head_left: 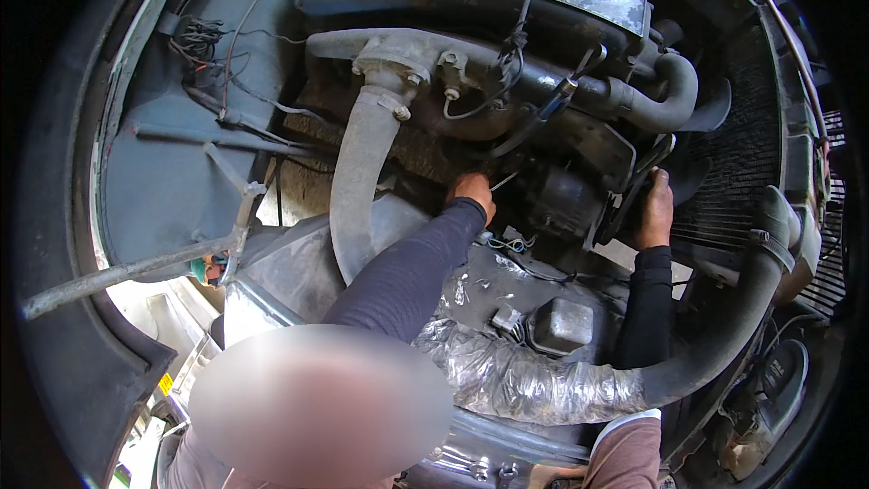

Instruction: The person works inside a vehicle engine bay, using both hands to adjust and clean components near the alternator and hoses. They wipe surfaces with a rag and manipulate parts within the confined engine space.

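Observation:
My left hand (472, 196) is closed around a thin silver rod-like tool (504, 181), which points toward the dark, round, alternator-like unit (566, 202). Its kind is hard to tell, since the fist hides the other end. On the far side of that unit, my right hand (656, 211) is wrapped at the edge of a black drive belt (626, 208), its fingers partly hidden. Both forearms wear dark sleeves. Just above the left hand, a curved dark hose (520, 136) runs to a bright metal fitting (566, 88).
A grey pipe (362, 154) curves down beside my left arm. The radiator (733, 118) stands at right. A foil-wrapped hose (534, 376) crosses over my right forearm. Loose wires (514, 243) lie below the unit. A metal bar (136, 276) spans the left. A blurred oval covers the lower left.

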`<state>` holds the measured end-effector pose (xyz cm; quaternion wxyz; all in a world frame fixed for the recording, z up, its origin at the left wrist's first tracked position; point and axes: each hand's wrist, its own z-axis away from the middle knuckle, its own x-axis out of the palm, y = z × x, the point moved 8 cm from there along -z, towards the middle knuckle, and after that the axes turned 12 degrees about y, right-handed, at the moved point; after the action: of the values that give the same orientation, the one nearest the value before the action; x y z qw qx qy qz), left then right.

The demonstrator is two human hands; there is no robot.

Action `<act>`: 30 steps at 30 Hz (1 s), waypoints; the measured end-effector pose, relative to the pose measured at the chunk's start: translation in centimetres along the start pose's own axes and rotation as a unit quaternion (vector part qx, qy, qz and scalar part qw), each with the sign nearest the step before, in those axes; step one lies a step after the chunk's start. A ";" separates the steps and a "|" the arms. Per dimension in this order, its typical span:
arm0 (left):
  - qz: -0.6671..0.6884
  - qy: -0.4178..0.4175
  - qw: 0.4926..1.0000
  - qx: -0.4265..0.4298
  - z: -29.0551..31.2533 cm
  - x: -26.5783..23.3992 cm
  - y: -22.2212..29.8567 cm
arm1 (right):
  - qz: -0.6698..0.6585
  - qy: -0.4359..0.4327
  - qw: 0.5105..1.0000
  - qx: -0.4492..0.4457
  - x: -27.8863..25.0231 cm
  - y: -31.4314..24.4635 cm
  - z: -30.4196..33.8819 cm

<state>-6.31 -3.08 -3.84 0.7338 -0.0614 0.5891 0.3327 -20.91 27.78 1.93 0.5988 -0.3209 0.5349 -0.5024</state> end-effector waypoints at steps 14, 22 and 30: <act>-0.068 -0.086 0.990 0.093 -1.4 4.4 1.2 | -0.028 0.020 0.999 0.011 -0.1 0.1 -0.2; -0.094 -0.142 0.974 0.152 -1.0 6.0 0.9 | -0.035 0.027 0.999 0.011 -0.2 1.1 -0.8; -0.080 -0.137 0.980 0.118 -0.9 7.1 0.4 | 0.004 0.009 0.998 -0.059 0.4 -1.0 0.4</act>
<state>-6.70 -0.24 -10.39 0.8339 0.0252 0.5111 0.2067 -20.77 27.10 2.80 0.5760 -0.3490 0.5699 -0.4708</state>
